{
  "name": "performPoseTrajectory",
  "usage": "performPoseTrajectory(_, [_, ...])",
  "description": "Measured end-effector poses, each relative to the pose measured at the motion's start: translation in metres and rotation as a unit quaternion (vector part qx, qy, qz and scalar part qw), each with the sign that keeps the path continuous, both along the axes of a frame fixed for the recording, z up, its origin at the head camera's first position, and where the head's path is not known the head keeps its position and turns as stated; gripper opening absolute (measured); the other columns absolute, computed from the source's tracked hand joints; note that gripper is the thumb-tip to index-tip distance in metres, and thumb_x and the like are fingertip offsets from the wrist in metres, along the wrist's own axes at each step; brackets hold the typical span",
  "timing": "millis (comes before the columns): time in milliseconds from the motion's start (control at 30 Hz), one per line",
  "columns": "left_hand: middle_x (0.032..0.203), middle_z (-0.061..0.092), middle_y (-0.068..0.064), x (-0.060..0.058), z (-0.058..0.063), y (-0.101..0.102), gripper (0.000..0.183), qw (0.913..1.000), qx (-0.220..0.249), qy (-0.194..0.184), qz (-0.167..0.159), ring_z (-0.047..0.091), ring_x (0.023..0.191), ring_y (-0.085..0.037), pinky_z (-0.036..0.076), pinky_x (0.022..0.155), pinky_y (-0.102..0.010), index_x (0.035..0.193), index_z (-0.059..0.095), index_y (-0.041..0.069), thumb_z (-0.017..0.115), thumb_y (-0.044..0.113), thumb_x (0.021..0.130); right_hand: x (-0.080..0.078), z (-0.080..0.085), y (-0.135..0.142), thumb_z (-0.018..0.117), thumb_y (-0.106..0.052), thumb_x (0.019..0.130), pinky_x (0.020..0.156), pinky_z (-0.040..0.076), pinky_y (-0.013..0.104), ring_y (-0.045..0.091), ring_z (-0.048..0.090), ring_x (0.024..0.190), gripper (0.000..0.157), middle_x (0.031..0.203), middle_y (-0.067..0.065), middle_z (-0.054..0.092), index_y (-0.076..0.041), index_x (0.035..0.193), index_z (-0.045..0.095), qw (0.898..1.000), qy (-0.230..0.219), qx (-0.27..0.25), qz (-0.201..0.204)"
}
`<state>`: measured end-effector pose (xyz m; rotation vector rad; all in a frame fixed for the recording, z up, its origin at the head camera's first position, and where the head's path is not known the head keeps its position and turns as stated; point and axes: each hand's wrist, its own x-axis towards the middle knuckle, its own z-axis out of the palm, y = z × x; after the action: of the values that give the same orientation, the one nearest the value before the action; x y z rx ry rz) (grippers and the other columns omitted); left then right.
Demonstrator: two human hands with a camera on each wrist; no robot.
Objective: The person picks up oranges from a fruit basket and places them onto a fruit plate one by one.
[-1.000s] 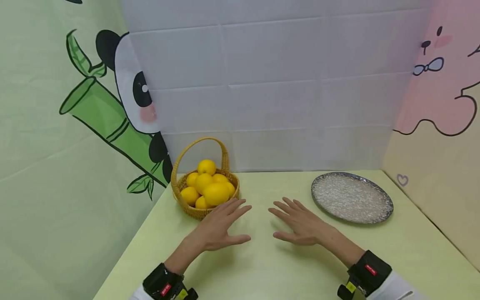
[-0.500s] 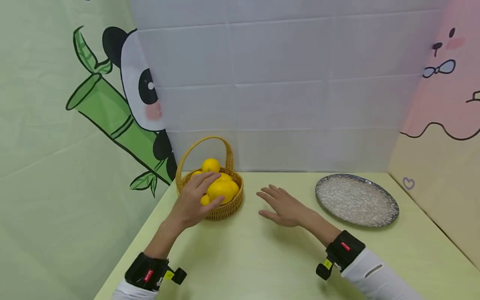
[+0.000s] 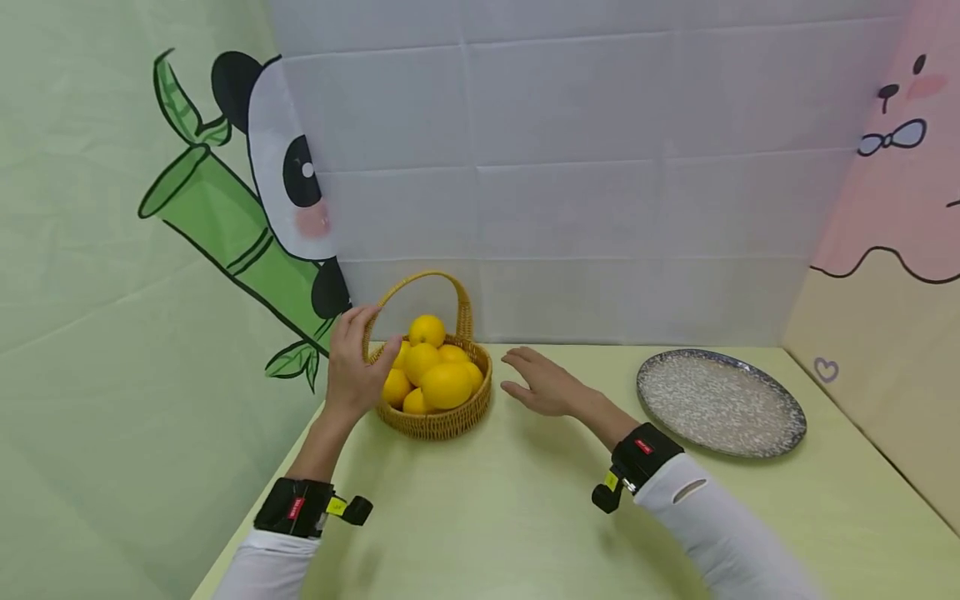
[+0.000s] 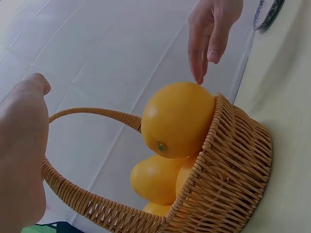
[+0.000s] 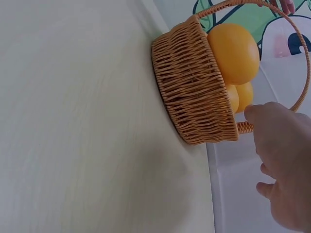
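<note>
Fruit point(image 3: 423, 364), round and yellow, sits heaped in a wicker basket point(image 3: 438, 425) on the pale table point(image 3: 480, 517). The left hand point(image 3: 356, 367) is at the basket's left side, thumb spread from extended fingers, gripping nothing; whether it touches the arched handle point(image 3: 463, 312) is hard to tell. The right hand point(image 3: 546, 383), fingers outstretched and holding nothing, hovers just right of the basket. Farther right lies a speckled oval plate point(image 3: 720, 404).

room lies over the table point(image 3: 480, 517) between the wicker basket point(image 3: 438, 423) and the speckled plate point(image 3: 722, 404), partly taken by the right hand point(image 3: 547, 386), while the left hand point(image 3: 356, 367) and arched handle point(image 3: 464, 315) obstruct the basket's left side.
</note>
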<state>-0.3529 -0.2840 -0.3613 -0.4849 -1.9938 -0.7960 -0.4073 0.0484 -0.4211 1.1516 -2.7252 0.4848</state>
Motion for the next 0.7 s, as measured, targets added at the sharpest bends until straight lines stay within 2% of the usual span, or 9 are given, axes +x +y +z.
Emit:
performPoseTrajectory(100, [0.139,0.052,-0.018,-0.005,-0.001,-0.001,0.054,0.9973,0.048,-0.053,0.018,0.049,0.122,-0.032,0.043,0.097,-0.055,0.139,0.058,0.0,0.069,0.028,0.095,-0.007,-0.002,-0.009,0.053,-0.037,0.108,0.118,0.03,0.048,0.032,0.031,0.146,0.058,0.158,0.02,0.039,0.001,0.152,0.047,0.999,0.033,0.026,0.018])
performPoseTrajectory(167, [0.139,0.052,-0.015,-0.008,-0.002,-0.001,0.055,0.9922,0.075,-0.094,0.03,0.05,0.119,-0.029,0.044,0.095,-0.052,0.144,0.055,0.004,0.064,0.034,0.099,-0.011,-0.004,-0.016,0.055,-0.036,0.108,0.119,0.029,0.048,0.033,0.03,0.147,0.057,0.158,0.02,0.04,0.001,0.151,0.049,0.998,0.05,0.041,0.027])
performPoseTrajectory(267, [0.135,0.058,-0.013,-0.011,-0.002,0.002,0.056,0.9823,0.111,-0.146,0.039,0.055,0.114,-0.029,0.046,0.094,-0.052,0.148,0.052,0.008,0.057,0.04,0.103,-0.017,-0.006,-0.024,0.06,-0.031,0.106,0.117,0.033,0.048,0.032,0.034,0.144,0.054,0.154,0.02,0.044,0.002,0.147,0.053,0.996,0.066,0.035,0.046])
performPoseTrajectory(367, [0.125,0.066,-0.014,-0.013,-0.002,0.007,0.056,0.9737,0.136,-0.176,0.048,0.062,0.108,-0.029,0.05,0.091,-0.052,0.147,0.053,0.01,0.052,0.046,0.104,-0.023,-0.01,-0.031,0.066,-0.027,0.103,0.112,0.04,0.045,0.03,0.044,0.135,0.047,0.145,0.02,0.051,0.003,0.139,0.059,0.993,0.082,0.014,0.078])
performPoseTrajectory(500, [0.1,0.068,-0.015,-0.014,-0.003,0.012,0.052,0.9727,0.146,-0.165,0.072,0.063,0.087,-0.029,0.051,0.076,-0.045,0.131,0.063,0.006,0.049,0.049,0.105,-0.028,-0.016,-0.036,0.07,-0.025,0.1,0.11,0.043,0.043,0.029,0.051,0.128,0.04,0.133,0.016,0.059,0.002,0.129,0.065,0.988,0.114,0.002,0.108])
performPoseTrajectory(600, [0.079,0.056,-0.012,-0.016,-0.003,0.014,0.048,0.9756,0.14,-0.144,0.09,0.05,0.068,-0.027,0.039,0.061,-0.037,0.109,0.064,0.004,0.047,0.049,0.107,-0.028,-0.019,-0.035,0.07,-0.026,0.1,0.111,0.043,0.041,0.027,0.053,0.128,0.038,0.13,0.013,0.061,0.0,0.127,0.066,0.986,0.129,0.006,0.108])
performPoseTrajectory(700, [0.069,0.041,-0.009,-0.018,-0.003,0.014,0.05,0.9773,0.135,-0.13,0.098,0.037,0.058,-0.025,0.029,0.054,-0.034,0.089,0.057,0.004,0.046,0.049,0.108,-0.026,-0.02,-0.035,0.068,-0.026,0.101,0.108,0.046,0.038,0.023,0.054,0.126,0.039,0.134,0.012,0.059,-0.002,0.131,0.065,0.988,0.12,0.018,0.099])
